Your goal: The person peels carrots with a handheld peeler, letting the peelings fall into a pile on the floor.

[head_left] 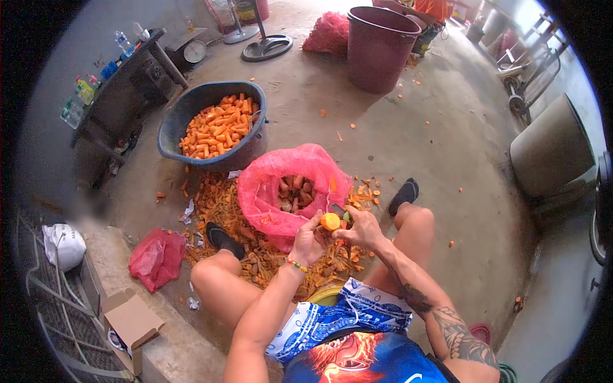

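My left hand (310,244) is closed around a carrot (330,221), whose round, bright orange cut end faces up. Close beside it, my right hand (361,230) grips a small knife (337,209) with a dark flat blade and a bit of green near the fingers; its handle is mostly hidden. Just beyond both hands, a pink mesh sack (258,185) stands with its mouth rolled open. Unpeeled, dull brown-orange carrots (295,191) lie inside it. Farther left, a dark blue tub (167,137) is heaped with peeled orange carrots (220,127).
Carrot peelings (214,191) and cut ends cover the floor around the sack and my feet. A crumpled pink sack (156,258) and an open cardboard box (133,319) lie at left. A maroon bin (382,57) stands ahead, near another person (431,9). A grey barrel (552,147) is at right.
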Available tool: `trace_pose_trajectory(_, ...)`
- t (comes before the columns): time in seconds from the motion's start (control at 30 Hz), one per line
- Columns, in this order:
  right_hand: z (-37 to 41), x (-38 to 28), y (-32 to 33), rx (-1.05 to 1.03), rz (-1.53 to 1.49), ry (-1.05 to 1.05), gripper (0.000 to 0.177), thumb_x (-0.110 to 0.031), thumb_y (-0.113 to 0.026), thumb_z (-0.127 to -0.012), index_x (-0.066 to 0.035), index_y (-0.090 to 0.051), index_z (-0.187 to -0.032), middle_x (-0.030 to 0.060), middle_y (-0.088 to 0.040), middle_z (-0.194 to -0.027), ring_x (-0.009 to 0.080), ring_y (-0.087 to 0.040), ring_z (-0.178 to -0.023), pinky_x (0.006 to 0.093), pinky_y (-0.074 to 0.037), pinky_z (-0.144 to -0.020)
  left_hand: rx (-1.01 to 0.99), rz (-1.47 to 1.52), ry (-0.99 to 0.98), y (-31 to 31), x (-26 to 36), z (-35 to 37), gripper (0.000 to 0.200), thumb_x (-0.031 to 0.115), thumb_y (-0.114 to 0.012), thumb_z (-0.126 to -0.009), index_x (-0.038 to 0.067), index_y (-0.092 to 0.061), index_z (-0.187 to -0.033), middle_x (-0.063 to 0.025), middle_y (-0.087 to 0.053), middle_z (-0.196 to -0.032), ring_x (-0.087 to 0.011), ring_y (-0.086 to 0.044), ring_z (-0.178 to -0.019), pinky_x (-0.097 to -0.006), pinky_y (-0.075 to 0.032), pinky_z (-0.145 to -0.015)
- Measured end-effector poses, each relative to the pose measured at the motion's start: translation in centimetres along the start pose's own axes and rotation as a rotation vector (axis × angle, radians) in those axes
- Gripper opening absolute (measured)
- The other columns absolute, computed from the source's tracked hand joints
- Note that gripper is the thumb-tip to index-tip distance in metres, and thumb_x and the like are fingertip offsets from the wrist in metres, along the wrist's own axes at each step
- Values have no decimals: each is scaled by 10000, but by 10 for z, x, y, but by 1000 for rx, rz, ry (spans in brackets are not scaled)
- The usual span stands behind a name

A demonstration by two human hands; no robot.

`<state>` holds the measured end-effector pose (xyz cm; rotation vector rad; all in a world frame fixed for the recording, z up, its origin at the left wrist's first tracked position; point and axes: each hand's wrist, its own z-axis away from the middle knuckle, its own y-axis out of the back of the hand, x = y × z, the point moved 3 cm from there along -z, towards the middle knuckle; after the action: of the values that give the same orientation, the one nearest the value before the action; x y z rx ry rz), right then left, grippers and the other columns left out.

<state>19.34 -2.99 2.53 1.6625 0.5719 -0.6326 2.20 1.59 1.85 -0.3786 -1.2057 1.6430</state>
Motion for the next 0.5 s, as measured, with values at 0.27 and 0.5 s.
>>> trace_pose_trajectory(0.27, 8, -9, -1, -34, 146, 106, 472, -524, -778, -800, -64, -684, -749, 168, -626, -631, 379, -644, -593, 457, -499, -550, 18, -53, 27, 13, -8, -7, 365, 398, -552, -1046, 67, -692, -1110, -57, -728, -997, -168, -695, -907, -323, -574, -817)
trace_pose_trajectory(0.5, 3, -12, 16, 125, 37, 136, 472, -512, -759, -828, -71, -655, -695, 143, -608, -572, 338, -642, -521, 422, -489, -495, 186, 45, -46, 0, -5, -14, 362, 421, -590, -1016, 86, -697, -1100, -44, -726, -968, -161, -686, -868, -291, -554, -754)
